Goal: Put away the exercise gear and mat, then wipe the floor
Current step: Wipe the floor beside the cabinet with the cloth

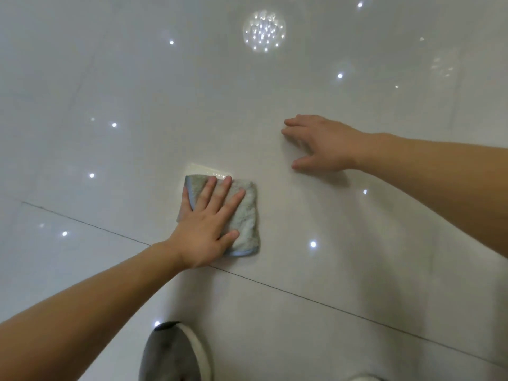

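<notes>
Slipper: a grey slipper (173, 353) with a white edge sat at the bottom of the view, nearest the camera, toe pointing away.
Second shoe: only a pale sliver (365, 378) showed at the bottom edge, to the right; too little to tell more.
Floor: glossy white tile (384, 270) filled the whole view.
Grout line: a thin dark joint (302, 292) ran across the floor from middle left to lower right, passing under the left wrist.
Left hand: the left hand (209, 229) lay palm down on the cloth, fingers straight and spread wide, pressing it to the floor; the bare forearm came in from the lower left.
Cloth: a pale grey-green terry cloth (247, 213) with a blue trim, folded into a rough square, lay flat on the tile just beyond the grout line, under the left hand.
Bright patch: a small shiny strip (209, 170) touched the cloth's far edge; what it was could not be told.
Right hand: the right hand (321, 144) rested flat on the bare tile, fingers straight, holding nothing, beyond and to the right of the cloth and apart from it.
Reflections: a round cluster of lamp points (264, 31) shone in the far tile, with single bright dots scattered around.
</notes>
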